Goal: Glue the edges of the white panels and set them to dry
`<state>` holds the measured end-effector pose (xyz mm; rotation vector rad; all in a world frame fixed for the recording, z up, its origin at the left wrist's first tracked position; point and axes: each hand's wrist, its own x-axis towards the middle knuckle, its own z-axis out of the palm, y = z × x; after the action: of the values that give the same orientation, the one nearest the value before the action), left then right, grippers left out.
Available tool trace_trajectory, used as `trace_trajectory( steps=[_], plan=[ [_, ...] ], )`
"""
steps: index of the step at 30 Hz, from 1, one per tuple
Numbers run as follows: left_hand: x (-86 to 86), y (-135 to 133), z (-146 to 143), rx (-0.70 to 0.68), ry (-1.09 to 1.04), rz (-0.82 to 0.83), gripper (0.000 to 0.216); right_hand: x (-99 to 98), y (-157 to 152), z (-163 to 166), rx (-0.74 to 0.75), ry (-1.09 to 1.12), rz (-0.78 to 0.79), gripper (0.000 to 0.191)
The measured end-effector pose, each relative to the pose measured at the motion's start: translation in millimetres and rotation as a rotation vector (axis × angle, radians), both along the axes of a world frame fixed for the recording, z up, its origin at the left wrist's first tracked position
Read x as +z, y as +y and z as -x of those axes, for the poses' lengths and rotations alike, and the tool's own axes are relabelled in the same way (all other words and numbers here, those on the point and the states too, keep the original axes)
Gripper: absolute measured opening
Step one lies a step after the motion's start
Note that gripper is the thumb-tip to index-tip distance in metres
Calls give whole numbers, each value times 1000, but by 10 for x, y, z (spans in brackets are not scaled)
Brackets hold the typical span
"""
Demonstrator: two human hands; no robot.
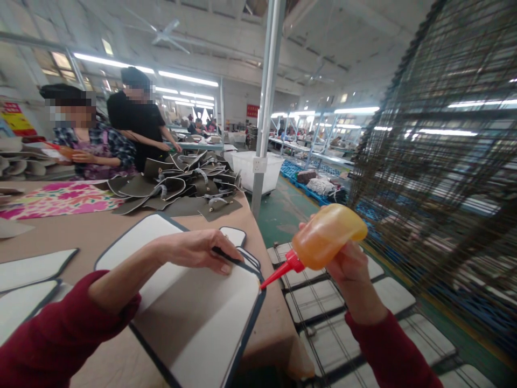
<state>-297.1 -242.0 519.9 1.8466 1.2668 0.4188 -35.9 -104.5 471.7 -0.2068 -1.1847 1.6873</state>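
Note:
My left hand grips the upper edge of a white panel with dark blue edging, thumb and fingers closed over the border. The panel is tilted and reaches past the table's near edge. In my right hand is a squeeze bottle of amber liquid, tipped sideways. Its red nozzle points left, with the tip at the panel's upper right corner, where a small yellowish smear shows on the edging. Another white panel lies behind the held one.
Dark edged pieces are heaped on the brown-covered table, beside a floral cloth. A wire rack bearing white panels stands low right; tall wire racks rise behind. Two people work across the table, one holding a similar bottle.

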Motion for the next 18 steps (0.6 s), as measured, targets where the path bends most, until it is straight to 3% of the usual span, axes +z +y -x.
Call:
trace_trajectory(
  steps=[18],
  plan=[
    [-52, 8, 111, 86, -73, 17, 27, -93, 6, 90, -92, 71, 13, 48]
  ],
)
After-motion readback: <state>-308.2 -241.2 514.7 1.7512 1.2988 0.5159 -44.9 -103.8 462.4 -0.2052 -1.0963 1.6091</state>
